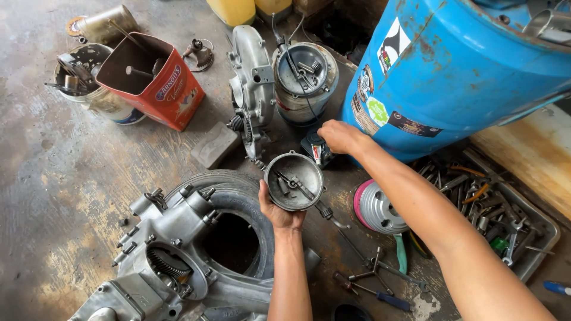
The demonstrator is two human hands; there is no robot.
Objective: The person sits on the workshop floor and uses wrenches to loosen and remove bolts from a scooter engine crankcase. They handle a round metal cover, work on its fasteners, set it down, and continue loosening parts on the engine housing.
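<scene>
The left hand (278, 209) cups a round metal dish (294, 181) from below (right hand (340, 137) closed on a small dark part (315, 148)).

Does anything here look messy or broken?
Yes. The blue drum is scuffed, with rusty patches and peeling stickers. The orange tin lies tipped on its side. Tools are jumbled in the tray. The left hand holds a grimy round metal cover.

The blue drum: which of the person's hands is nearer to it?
Right. The right hand reaches to the foot of the blue drum; the left hand holds a round metal cover farther away.
</scene>
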